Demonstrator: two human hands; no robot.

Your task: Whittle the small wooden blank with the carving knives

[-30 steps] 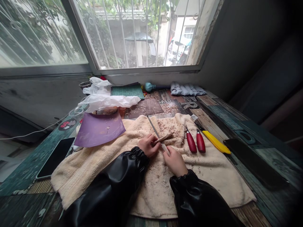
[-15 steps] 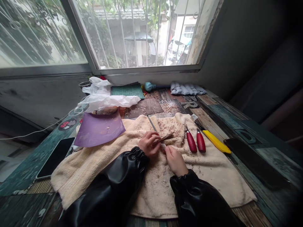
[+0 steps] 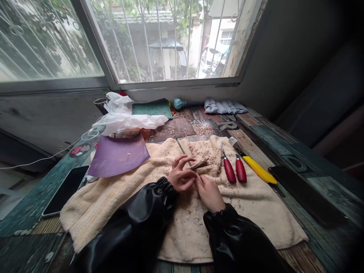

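Note:
My right hand (image 3: pixel 209 194) pinches a small, thin, pale piece (image 3: pixel 200 179) whose kind I cannot make out. Just left of it is my left hand (image 3: pixel 182 177), upper fingers raised and spread, the lower ones reaching to the right fingertips. Whether it touches the pale piece is unclear. Behind the left fingers a flat brown piece (image 3: pixel 200 163), like thin wood, shows above the beige towel (image 3: pixel 244 204); the fingers partly cover it. Dark shavings (image 3: pixel 203 149) litter the towel around it. To the right lie two red-handled carving knives (image 3: pixel 229 170) (image 3: pixel 241 170).
A yellow-handled cutter (image 3: pixel 260 170) lies at the towel's right edge, beside a dark slab (image 3: pixel 305 195). At left are a purple sheet (image 3: pixel 119 155) and a phone (image 3: pixel 66 190). Farther back are white plastic bags (image 3: pixel 131 122), a green mat (image 3: pixel 153 109) and a grey quilted bundle (image 3: pixel 224 106).
My left hand has loosened, its fingers lifting and spreading beside the brown piece. My right hand stays nearly in place, and the pale piece now shows more upright at its fingertips.

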